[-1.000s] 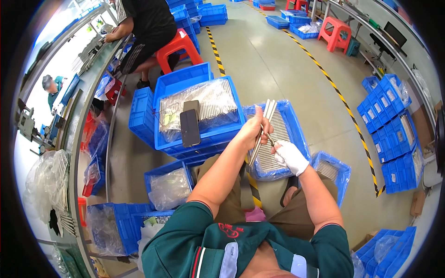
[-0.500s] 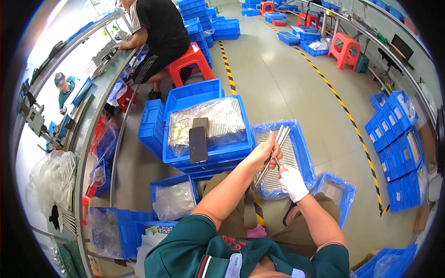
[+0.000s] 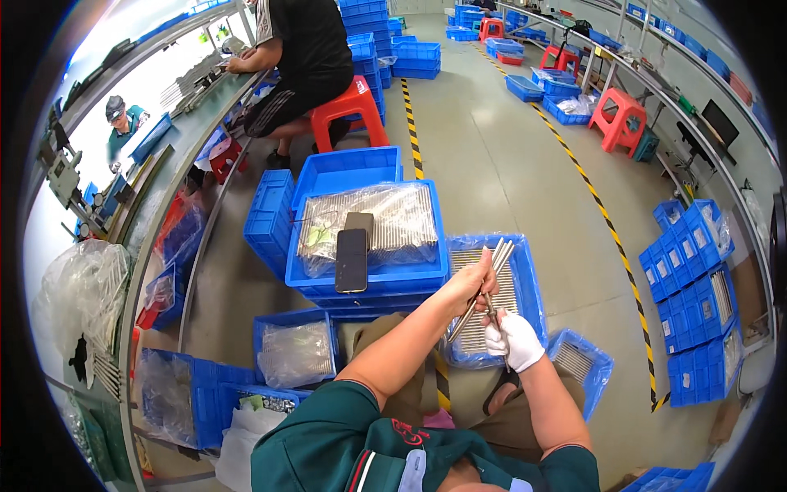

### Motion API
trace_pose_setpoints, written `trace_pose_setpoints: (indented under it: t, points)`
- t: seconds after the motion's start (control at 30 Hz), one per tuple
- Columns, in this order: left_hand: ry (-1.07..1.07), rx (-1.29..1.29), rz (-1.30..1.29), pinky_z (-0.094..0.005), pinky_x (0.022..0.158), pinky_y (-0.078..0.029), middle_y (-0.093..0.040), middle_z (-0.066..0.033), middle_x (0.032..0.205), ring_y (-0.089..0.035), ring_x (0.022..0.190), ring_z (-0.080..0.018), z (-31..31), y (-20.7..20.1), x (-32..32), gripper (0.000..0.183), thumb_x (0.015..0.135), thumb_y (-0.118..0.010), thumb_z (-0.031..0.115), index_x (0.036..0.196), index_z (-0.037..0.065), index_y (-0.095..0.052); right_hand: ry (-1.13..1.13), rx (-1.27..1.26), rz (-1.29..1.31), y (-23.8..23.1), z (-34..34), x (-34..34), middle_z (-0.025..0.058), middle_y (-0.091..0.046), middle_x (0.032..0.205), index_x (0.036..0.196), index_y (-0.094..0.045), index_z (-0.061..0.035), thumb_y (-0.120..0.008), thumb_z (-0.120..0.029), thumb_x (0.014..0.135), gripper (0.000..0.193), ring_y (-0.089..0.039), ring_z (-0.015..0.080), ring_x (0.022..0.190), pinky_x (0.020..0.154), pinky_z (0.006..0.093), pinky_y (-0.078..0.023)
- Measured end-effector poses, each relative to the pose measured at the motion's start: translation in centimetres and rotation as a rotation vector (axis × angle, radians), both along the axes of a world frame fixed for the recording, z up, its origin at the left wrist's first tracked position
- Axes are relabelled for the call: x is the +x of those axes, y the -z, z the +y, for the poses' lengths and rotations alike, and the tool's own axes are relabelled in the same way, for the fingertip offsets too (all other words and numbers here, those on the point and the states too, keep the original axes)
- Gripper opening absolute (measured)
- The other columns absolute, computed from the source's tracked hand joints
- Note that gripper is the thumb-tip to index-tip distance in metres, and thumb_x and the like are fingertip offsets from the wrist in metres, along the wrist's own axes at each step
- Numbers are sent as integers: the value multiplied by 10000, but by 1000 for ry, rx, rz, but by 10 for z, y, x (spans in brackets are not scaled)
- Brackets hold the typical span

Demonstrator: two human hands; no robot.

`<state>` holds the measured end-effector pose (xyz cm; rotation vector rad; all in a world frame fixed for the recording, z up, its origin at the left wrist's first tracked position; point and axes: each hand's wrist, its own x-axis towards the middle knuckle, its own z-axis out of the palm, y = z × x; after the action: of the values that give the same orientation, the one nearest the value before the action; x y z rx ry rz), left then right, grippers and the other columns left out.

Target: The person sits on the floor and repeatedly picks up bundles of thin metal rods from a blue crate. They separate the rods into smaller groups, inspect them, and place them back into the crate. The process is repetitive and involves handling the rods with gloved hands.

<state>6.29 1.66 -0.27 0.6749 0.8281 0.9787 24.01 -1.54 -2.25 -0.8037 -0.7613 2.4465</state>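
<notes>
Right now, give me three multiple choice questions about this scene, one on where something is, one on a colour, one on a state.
1. Where does the dark phone lie?
A. on the plastic-covered rods in the blue crate
B. on the floor
C. on the red stool

2. What colour is the glove on the right hand?
A. black
B. white
C. yellow

3. How is the left hand?
A. open and empty
B. resting on a knee
C. closed around a bundle of metal rods

Answers: 1 A, it rests on the clear plastic over the rods. 2 B, the glove is white. 3 C, the fingers wrap the bundle.
</notes>
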Motion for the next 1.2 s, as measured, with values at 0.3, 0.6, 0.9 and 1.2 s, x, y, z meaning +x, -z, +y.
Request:
trace_pose_setpoints:
  t: [0.3,0.6,0.9,1.2]
  points:
    - [-414,11,-153,-267,412,-272,-385,-19,580,-342,468,-127,23,12,8,611,917,-357,607,575,102,-398,14,-43,15,-1,7,-14,-15,-354,568,885,-468,-73,-400,-279,984,239,-276,79,412,362,221,-227]
    - [-529,71,-50,-262,427,-318,-381,-20,598,-361,487,-114,45,7,14,560,901,-483,555,580,112,-365,103,-109,115,-12,12,-41,-25,-315,517,857,-481,-95,-341,-296,1000,283,-266,92,373,334,241,-236]
    - [-553,62,-10,-273,433,-331,-386,-24,595,-368,476,-119,60,13,17,490,912,-513,453,592,116,-360,237,-66,-100,-13,24,-51,-39,-310,504,813,-476,-106,-406,-260,974,233,-255,83,356,316,244,-217]
    - [-637,78,-93,-278,412,-318,-360,-10,562,-366,469,-116,58,14,19,471,919,-507,416,585,126,-346,190,154,-308,-15,29,-47,-31,-386,544,890,-468,-113,-484,-268,950,166,-287,68,361,330,225,-217]
